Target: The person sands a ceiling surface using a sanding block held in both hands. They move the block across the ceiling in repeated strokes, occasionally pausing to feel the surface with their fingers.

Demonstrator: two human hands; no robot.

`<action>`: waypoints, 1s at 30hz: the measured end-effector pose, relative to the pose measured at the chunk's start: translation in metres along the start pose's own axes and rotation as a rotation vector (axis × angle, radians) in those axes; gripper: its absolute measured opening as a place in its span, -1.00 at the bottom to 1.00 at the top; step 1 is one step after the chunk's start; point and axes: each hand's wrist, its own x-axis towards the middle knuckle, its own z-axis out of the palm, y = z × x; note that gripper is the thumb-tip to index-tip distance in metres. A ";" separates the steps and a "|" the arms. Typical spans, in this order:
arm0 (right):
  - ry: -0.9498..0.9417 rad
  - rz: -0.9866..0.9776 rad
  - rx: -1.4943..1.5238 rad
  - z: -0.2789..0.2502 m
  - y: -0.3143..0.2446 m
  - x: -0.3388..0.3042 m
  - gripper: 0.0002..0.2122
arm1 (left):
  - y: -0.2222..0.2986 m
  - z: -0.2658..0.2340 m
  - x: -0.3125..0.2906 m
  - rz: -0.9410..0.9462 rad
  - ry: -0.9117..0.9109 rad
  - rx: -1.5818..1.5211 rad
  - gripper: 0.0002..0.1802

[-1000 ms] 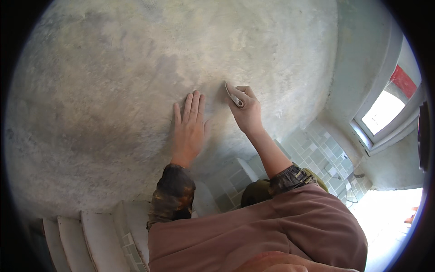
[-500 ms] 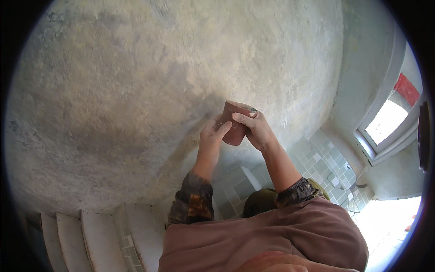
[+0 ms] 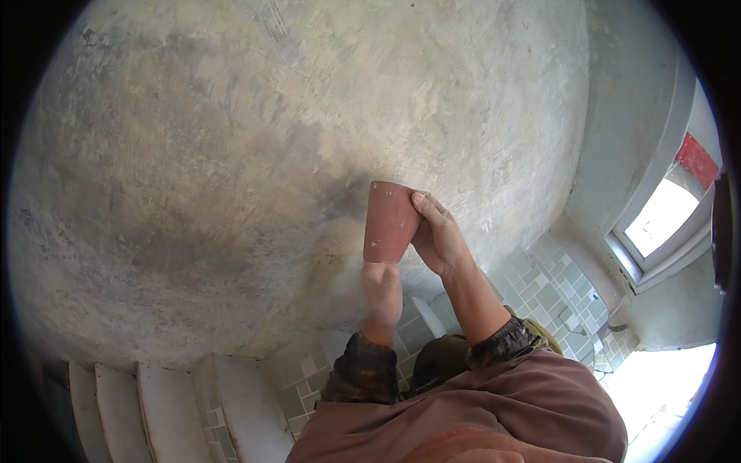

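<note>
A reddish-brown piece of sandpaper (image 3: 388, 224), flecked with pale dust, stands in front of the plastered wall with its broad face toward me. My right hand (image 3: 440, 231) grips its upper right edge, thumb on the near face. Below the sheet, the back and wrist of my left hand (image 3: 381, 289) show. The left fingers are hidden behind the sandpaper, so their hold on it is not visible. Dust whitens both hands.
Grey, blotchy plaster covers the wall (image 3: 216, 154) ahead. Stair steps (image 3: 174, 409) descend at the lower left. Greenish tiles (image 3: 552, 285) lie below on the right, under a window (image 3: 660, 216). Bright light fills an opening (image 3: 668, 393) at the lower right.
The sandpaper has been turned so more of its face shows. My left hand has moved from its left edge to below and behind it; the right still holds the right edge.
</note>
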 end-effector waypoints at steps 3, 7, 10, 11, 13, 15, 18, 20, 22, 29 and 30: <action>0.024 0.026 -0.044 0.004 0.000 -0.004 -0.64 | -0.004 0.004 -0.001 0.026 0.053 0.236 -0.40; 0.008 0.011 -0.150 0.007 -0.002 -0.008 -0.51 | 0.009 0.012 0.008 0.024 0.270 0.210 -0.60; 0.025 -0.004 -0.165 0.005 -0.006 -0.007 -0.39 | 0.032 0.012 0.016 0.096 0.290 0.506 -0.60; 0.058 0.007 -0.167 0.003 -0.009 -0.007 -0.35 | 0.040 0.008 0.023 0.245 0.243 0.642 -0.58; 0.052 -0.041 -0.198 -0.002 -0.015 -0.005 -0.32 | 0.058 -0.003 0.047 0.571 0.148 0.965 -0.54; 0.064 -0.070 -0.220 -0.006 -0.021 -0.004 -0.32 | 0.075 -0.014 0.078 0.823 0.104 1.393 -0.46; 0.076 -0.112 -0.227 -0.010 -0.028 -0.004 -0.35 | 0.088 -0.020 0.111 0.833 0.073 1.810 -0.33; 0.090 -0.122 -0.231 -0.010 -0.030 -0.004 -0.38 | 0.089 -0.022 0.125 0.803 0.017 1.924 -0.28; 0.095 -0.128 -0.231 -0.009 -0.032 -0.005 -0.40 | 0.083 -0.025 0.135 0.807 -0.051 1.984 -0.26; 0.077 -0.158 -0.198 -0.010 -0.036 -0.006 -0.36 | 0.049 -0.037 0.126 0.740 -0.286 1.921 -0.26; 0.075 -0.160 -0.197 -0.011 -0.036 -0.006 -0.36 | 0.049 -0.036 0.130 0.767 -0.282 1.927 -0.26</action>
